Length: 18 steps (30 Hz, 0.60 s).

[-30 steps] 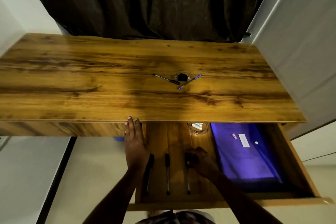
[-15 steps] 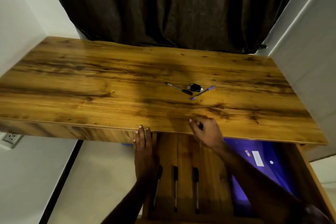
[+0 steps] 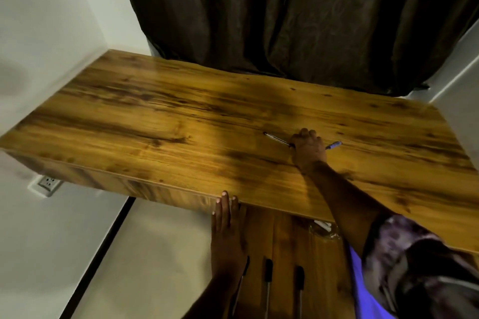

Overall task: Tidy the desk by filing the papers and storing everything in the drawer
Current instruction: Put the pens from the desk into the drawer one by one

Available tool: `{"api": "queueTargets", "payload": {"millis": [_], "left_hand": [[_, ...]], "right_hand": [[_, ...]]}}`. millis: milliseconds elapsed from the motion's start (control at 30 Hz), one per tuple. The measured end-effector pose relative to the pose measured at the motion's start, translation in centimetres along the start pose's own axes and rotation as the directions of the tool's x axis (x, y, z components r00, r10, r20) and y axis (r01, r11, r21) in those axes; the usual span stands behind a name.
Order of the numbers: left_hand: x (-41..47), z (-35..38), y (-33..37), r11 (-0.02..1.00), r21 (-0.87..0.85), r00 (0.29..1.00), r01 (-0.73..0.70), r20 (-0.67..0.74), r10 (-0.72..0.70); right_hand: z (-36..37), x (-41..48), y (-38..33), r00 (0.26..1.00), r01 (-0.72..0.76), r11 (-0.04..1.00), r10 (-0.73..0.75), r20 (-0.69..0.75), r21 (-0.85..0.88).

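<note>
On the wooden desk top (image 3: pixel 181 142), my right hand (image 3: pixel 308 150) lies with its fingers curled down between a black pen (image 3: pixel 276 138) and a blue pen (image 3: pixel 334 145). It hides the small black object that lay between them, and I cannot see whether it grips anything. Below the desk edge, the open drawer (image 3: pixel 282 246) holds three dark pens side by side, the middle one (image 3: pixel 268 277), a small glass dish (image 3: pixel 324 231) and a purple folder (image 3: pixel 361 290). My left hand (image 3: pixel 226 233) rests flat on the drawer's left side, its fingertips at the desk's front edge.
A dark curtain (image 3: pixel 298 15) hangs behind the desk. White walls close in on the left and right. A wall socket (image 3: pixel 48 182) sits low at the left, under the desk. My right forearm and patterned sleeve (image 3: pixel 404 248) cross over the drawer's right half.
My right hand left the drawer, rose over the desk edge and reached forward onto the pens and the black object. The view tilted upward. My left hand stayed at the drawer.
</note>
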State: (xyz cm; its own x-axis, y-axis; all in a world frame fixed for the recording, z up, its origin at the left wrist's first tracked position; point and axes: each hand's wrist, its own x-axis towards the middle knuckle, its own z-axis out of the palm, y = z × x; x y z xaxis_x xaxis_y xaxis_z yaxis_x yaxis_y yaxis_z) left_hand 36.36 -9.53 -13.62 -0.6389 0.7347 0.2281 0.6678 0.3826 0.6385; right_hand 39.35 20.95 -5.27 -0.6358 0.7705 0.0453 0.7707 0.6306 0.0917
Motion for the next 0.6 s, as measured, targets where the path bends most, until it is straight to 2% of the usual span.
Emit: {"api": "queueTargets", "payload": {"millis": [100, 200, 233, 300, 367, 500, 533, 600], "left_hand": [[0.0, 0.2, -0.2, 1.0, 0.011, 1.0, -0.006, 0.008, 0.006], [-0.1, 0.1, -0.2, 1.0, 0.02, 1.0, -0.006, 0.014, 0.006], [0.0, 0.1, -0.2, 1.0, 0.023, 1.0, -0.007, 0.012, 0.007], [0.1, 0.1, -0.1, 0.999, 0.042, 1.0, 0.0, 0.017, -0.001], [0.1, 0.2, -0.1, 0.998, 0.061, 0.999, 0.008, 0.032, -0.01], [0.1, 0.1, -0.2, 0.995, 0.104, 0.999, -0.003, 0.048, -0.002], [0.1, 0.1, -0.2, 0.993, 0.116, 0.999, -0.004, 0.052, -0.002], [0.2, 0.2, -0.3, 0.991, 0.13, 0.998, -0.006, 0.063, -0.002]], "right_hand": [[-0.3, -1.1, 0.2, 0.994, 0.022, 0.997, -0.014, -0.106, 0.073], [-0.8, -2.4, 0.9, 0.977, 0.052, 0.941, 0.022, -0.214, 0.333], [-0.9, -2.9, 1.1, 0.971, 0.073, 0.886, 0.042, -0.236, 0.458], [-1.4, -4.6, 1.8, 0.963, 0.099, 0.707, 0.109, -0.246, 0.7], [-2.1, -6.8, 2.8, 0.953, 0.101, 0.536, 0.189, -0.236, 0.838], [-3.5, -11.4, 5.3, 0.944, 0.071, 0.312, 0.286, -0.165, 0.947], [-4.0, -12.6, 6.0, 0.951, 0.068, 0.243, 0.276, -0.137, 0.968], [-4.5, -14.8, 7.4, 0.972, 0.062, 0.204, 0.212, -0.106, 0.977]]}}
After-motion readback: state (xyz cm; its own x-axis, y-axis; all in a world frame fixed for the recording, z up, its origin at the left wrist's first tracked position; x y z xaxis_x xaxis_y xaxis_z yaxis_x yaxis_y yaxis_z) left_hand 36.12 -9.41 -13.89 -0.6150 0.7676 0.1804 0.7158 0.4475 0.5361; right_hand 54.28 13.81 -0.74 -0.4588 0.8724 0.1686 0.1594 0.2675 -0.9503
